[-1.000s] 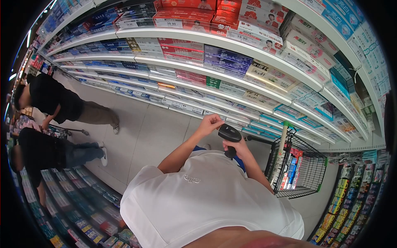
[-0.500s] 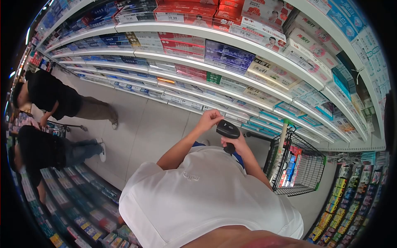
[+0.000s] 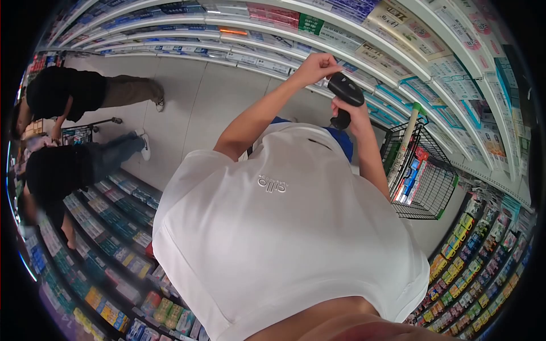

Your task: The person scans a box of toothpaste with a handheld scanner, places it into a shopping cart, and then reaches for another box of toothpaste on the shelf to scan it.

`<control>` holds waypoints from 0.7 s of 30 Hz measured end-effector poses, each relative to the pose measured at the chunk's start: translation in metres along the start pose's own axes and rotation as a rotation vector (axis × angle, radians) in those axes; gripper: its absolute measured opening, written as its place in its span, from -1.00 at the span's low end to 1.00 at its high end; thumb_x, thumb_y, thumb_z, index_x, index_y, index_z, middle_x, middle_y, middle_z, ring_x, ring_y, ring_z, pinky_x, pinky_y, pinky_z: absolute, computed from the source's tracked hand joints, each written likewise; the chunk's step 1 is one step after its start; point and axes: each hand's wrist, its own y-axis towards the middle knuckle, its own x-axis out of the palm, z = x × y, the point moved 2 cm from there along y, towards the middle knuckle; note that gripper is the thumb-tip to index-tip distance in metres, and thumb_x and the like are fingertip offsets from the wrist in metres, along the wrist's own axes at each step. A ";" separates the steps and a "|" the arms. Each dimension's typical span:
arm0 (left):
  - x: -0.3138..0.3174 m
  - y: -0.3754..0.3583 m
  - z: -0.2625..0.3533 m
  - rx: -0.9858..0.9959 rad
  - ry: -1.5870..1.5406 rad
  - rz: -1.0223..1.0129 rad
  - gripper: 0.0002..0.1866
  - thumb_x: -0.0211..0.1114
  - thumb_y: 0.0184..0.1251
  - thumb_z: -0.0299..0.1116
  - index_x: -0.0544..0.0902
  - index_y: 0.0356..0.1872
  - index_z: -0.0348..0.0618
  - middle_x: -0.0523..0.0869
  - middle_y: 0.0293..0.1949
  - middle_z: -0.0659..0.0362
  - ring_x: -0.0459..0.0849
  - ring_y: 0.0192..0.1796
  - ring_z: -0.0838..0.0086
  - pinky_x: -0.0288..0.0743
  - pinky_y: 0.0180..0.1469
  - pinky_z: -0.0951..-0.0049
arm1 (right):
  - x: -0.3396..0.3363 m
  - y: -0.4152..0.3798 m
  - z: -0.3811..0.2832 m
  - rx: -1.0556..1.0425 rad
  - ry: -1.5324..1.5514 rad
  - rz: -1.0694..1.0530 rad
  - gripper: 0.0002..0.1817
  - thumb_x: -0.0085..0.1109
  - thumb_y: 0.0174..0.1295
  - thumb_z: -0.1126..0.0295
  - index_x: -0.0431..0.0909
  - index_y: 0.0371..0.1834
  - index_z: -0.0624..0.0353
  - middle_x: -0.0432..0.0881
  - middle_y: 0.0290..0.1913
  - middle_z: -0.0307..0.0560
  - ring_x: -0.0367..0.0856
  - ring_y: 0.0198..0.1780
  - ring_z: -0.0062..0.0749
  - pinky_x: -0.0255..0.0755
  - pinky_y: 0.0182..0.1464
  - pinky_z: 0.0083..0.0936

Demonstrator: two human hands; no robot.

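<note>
My right hand (image 3: 354,109) is wrapped round the handle of a black handheld scanner (image 3: 346,89), whose rounded head points up and to the left. Just left of the scanner head is my left hand (image 3: 316,69), its thumb and fingers pinched together. Whatever the pinch holds, if anything, is too small to make out. Both hands are in front of the white shelf edges (image 3: 267,67), which bear rows of boxed goods with price labels.
A wire cart (image 3: 424,199) with green trim stands at the right, boxes inside. On the left, two people in black tops (image 3: 65,94) (image 3: 60,170) stand by another cart (image 3: 77,134). More stocked shelves (image 3: 108,250) line the lower left, and hanging packets (image 3: 455,244) the lower right.
The view has tilted, so the shelves, my hands and the scanner appear higher in the frame. My hands also appear farther right, still in a pinch and a grip on the scanner.
</note>
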 end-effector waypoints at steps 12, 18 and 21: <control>0.008 0.035 -0.006 0.050 0.029 -0.133 -0.86 0.30 0.32 -0.38 0.59 -0.41 -0.20 0.65 -0.45 0.31 0.54 -0.42 0.75 0.40 -0.39 0.68 | -0.013 0.002 -0.010 -0.054 0.004 0.060 -0.79 0.33 0.04 0.50 0.57 -0.25 0.28 0.61 -0.46 -0.09 0.57 -0.50 -0.46 0.43 -0.42 -0.56; 0.013 0.033 -0.001 0.054 0.039 -0.117 -0.85 0.31 0.31 -0.36 0.60 -0.40 -0.19 0.66 -0.46 0.31 0.55 -0.43 0.74 0.39 -0.40 0.68 | -0.013 0.000 -0.013 -0.062 0.013 0.071 -0.79 0.32 0.05 0.49 0.57 -0.24 0.28 0.61 -0.45 -0.08 0.57 -0.49 -0.46 0.42 -0.40 -0.57; 0.014 0.033 -0.003 0.044 0.024 -0.072 -0.85 0.32 0.30 -0.35 0.60 -0.40 -0.19 0.65 -0.48 0.32 0.55 -0.43 0.74 0.38 -0.40 0.68 | -0.013 0.000 -0.014 -0.053 -0.033 0.060 -0.84 0.27 0.10 0.45 0.55 -0.29 0.27 0.58 -0.44 -0.10 0.54 -0.45 -0.46 0.40 -0.35 -0.56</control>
